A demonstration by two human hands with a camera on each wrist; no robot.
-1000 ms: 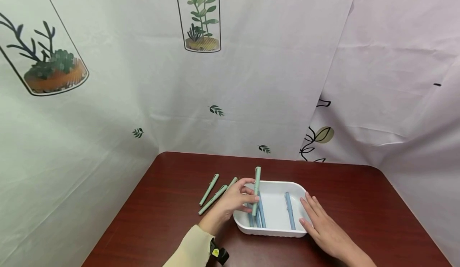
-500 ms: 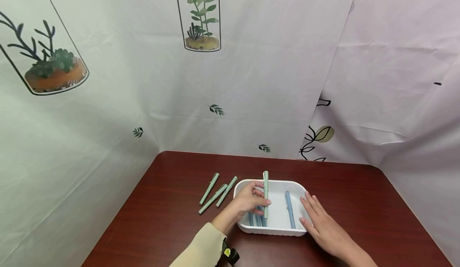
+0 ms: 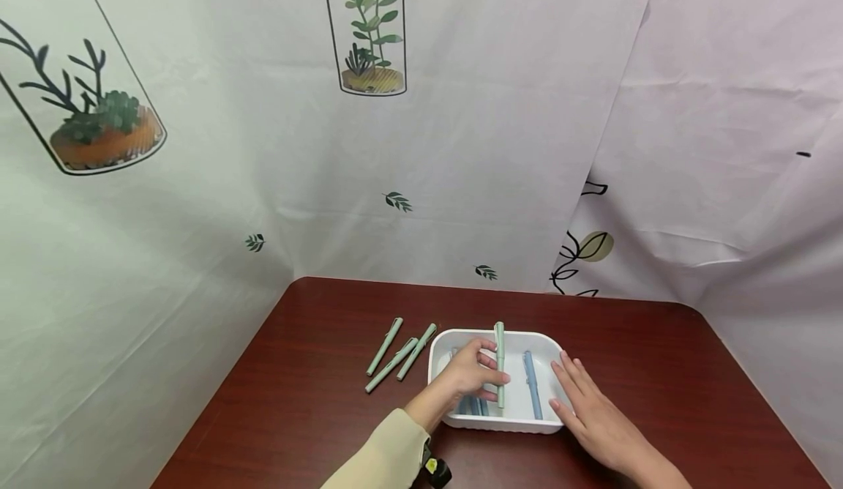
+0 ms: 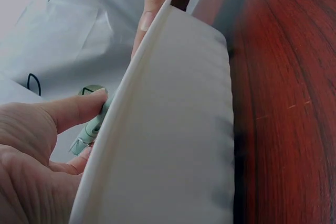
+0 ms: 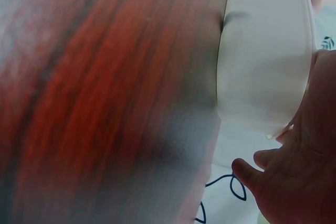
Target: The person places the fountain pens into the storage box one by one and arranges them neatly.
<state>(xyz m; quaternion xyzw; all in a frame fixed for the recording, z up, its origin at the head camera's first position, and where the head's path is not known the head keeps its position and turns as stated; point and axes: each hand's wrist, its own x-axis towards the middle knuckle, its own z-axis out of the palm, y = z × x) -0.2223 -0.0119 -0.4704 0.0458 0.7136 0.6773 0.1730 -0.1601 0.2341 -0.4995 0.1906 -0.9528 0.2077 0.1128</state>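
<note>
Clock positions are taken from the middle of the white tray (image 3: pixel 516 424) as the head view shows it, twelve at its far side. Furthest left, between nine and ten o'clock, three green pens (image 3: pixel 391 365) lie on the dark red worktop (image 3: pixel 296 401), likely waiting their turn. Inside the tray, around eight o'clock, some blue pens (image 3: pixel 475 406) lie side by side, partly hidden by the left hand (image 3: pixel 469 373). That hand reaches in from eight o'clock, its grip narrowed to a pinch on another green pen (image 3: pixel 500 357). This pen sits between thumb and fingers, held near mid-length, one end pointing to twelve, the other to six. It is over the tray; whether it touches the bottom cannot be told. The step in hand appears to be placing it; the next move seems to call for laying it down and loosening the grip. Just right, towards three o'clock, a lone blue pen (image 3: pixel 533 386) lies in the tray. Furthest right, at four, the right hand (image 3: pixel 589 412) holds nothing, straight fingers against the tray's end, seemingly steadying it.
</note>
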